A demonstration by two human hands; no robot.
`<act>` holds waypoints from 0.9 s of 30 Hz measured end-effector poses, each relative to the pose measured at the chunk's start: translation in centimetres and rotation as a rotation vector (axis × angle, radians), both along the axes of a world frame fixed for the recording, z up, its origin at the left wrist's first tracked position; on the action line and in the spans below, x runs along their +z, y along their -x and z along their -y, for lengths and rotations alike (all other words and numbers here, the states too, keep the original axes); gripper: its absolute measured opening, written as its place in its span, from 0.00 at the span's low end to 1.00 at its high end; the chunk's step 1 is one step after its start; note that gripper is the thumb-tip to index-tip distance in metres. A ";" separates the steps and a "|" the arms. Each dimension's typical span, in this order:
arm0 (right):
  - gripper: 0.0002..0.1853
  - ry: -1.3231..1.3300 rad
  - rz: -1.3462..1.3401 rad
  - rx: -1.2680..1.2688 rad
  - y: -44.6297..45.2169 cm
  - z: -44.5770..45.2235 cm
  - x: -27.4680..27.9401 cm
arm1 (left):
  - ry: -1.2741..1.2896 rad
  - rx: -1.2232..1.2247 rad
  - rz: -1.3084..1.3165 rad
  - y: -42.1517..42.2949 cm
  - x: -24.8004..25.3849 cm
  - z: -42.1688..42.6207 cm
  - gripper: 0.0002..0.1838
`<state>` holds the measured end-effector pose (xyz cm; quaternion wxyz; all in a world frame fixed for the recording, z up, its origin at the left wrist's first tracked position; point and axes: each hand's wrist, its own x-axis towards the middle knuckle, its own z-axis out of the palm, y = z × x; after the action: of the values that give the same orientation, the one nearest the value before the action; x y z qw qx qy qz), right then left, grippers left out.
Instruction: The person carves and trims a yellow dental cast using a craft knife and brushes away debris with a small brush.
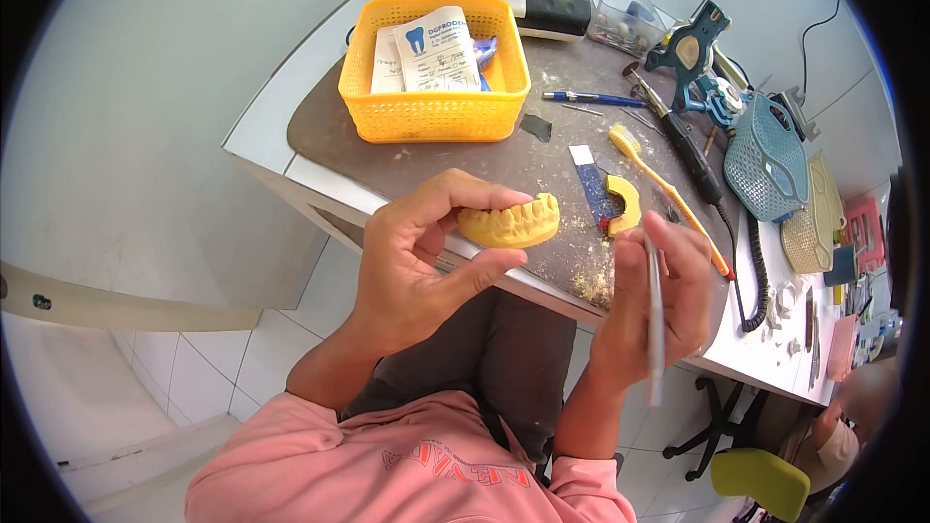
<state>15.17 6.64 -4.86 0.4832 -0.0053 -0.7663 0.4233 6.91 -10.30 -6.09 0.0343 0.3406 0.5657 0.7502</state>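
Observation:
Between the thumb and fingers of my left hand (402, 266) is a yellow dental cast (511, 225), its row of teeth facing up, held above the table's front edge. My right hand (659, 305), a little to the right, is closed around a slim silver metal hand tool (656, 329). The tool's working tip is too hidden to tell its kind. Just beyond my right hand lies a curved yellow cast piece (625, 205), next to a blue and white strip (589, 182). Yellow shavings (593, 283) are scattered on the work mat.
At the back left stands a yellow basket (431, 121) with paper slips. An orange toothbrush (668, 189), a blue pen (596, 98) and a black corded handpiece (690, 150) lie to the right. Beyond are a teal articulator (690, 56) and a blue-grey basket (765, 165). Another person (823, 446) sits at far right.

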 end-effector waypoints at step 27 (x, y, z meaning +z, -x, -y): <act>0.08 -0.207 -0.121 0.242 1.6 1.7 -0.4 | 0.048 0.186 -0.121 -0.4 -0.7 -1.0 0.18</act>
<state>13.57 4.90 -5.31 0.4717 0.1625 -0.7704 0.3969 7.32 -9.31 -6.83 -0.0617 0.3304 0.6136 0.7145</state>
